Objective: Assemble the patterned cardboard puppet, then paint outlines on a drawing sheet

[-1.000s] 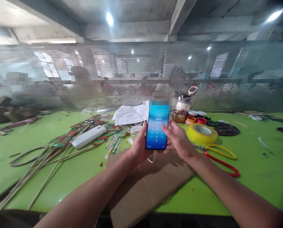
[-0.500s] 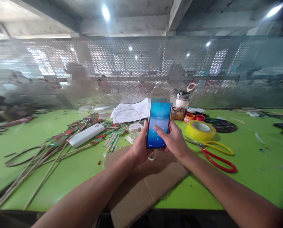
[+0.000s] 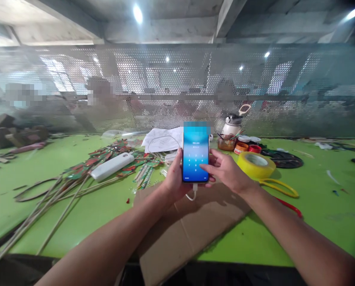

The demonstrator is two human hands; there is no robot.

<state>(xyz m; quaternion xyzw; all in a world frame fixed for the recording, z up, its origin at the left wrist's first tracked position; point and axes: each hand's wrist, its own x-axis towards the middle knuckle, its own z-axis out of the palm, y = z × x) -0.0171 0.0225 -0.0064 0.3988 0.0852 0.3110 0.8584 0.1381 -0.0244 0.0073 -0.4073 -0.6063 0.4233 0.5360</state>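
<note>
A smartphone (image 3: 195, 157) stands upright in front of me, its lit blue screen showing a number keypad. My left hand (image 3: 175, 179) is wrapped round its lower left side, with fingertips showing past the lower right edge. My right hand (image 3: 227, 171) is at the right side of the phone, fingers apart, its thumb over the lower right of the keypad. Whether the thumb presses the glass I cannot tell. A white charging cable (image 3: 192, 197) is plugged into the phone's bottom. Below lies a sheet of brown cardboard (image 3: 180, 238).
On the green table (image 3: 84, 226) a white power bank (image 3: 112, 167) and thin sticks (image 3: 58, 212) lie left. To the right are yellow tape (image 3: 256, 165), partly hidden scissors (image 3: 280, 187), paint jars (image 3: 241, 148) and a bottle (image 3: 232, 126). Paper (image 3: 161, 139) lies behind the phone.
My right hand has drawn back from the phone's right edge, and its thumb has moved down and right on the keypad. The cable at the bottom shows more. The view has shifted slightly.
</note>
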